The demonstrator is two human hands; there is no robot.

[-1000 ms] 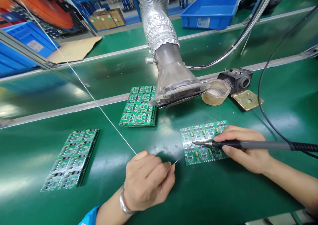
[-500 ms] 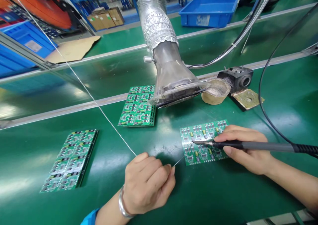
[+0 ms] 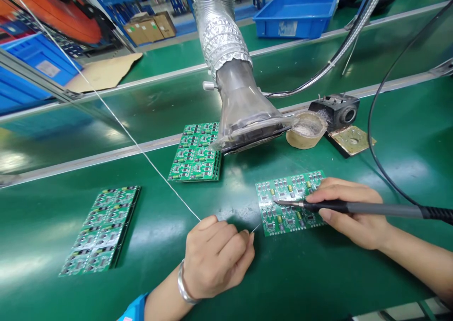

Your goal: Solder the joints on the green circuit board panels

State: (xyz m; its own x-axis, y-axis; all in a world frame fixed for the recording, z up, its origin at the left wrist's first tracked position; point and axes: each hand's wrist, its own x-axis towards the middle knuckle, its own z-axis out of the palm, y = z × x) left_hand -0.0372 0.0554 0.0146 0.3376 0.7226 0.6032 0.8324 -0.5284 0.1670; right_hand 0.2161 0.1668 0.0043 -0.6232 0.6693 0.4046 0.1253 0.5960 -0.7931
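I log: cup (image 3: pixel 306 140), greyish matter (image 3: pixel 308 126) inside; left hand (image 3: pixel 220 259) pinching wire (image 3: pixel 184 201); right hand (image 3: pixel 364 230) gripping soldering iron (image 3: pixel 384 209) over circuit board (image 3: pixel 287 218), on bench (image 3: pixel 300 283), its left edge apart from board stack (image 3: pixel 194 153).

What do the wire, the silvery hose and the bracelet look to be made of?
Wire: probably metal, thin and dull silver-white, though the look alone leaves it open.
Hose: likely aluminium foil, as its shiny surface is crinkled and ribbed.
Bracelet: apparently polished metal, smooth with bright glints; which metal, I cannot tell.
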